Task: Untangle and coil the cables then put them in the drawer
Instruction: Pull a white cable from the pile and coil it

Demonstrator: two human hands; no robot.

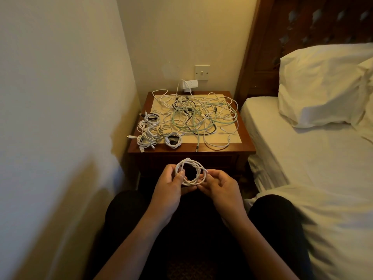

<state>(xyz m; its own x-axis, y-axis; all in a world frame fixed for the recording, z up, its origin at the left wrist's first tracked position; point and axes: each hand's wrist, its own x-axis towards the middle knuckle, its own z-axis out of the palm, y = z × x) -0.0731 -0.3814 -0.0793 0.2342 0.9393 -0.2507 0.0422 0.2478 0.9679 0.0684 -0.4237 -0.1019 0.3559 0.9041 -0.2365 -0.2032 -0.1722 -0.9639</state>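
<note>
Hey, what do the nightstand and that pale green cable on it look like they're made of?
Nightstand: apparently reddish-brown wood with a glossy varnish; its top edge shows sheen. Pale green cable: a matt sheath, perhaps braided fabric or soft plastic; too small here to tell which.

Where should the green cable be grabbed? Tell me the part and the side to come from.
Probably pinch the green cable just behind its plug, coming from the nightstand's front edge. That end lies straight and clear of the tangle; its loops farther back are interwoven with other cables.
</note>
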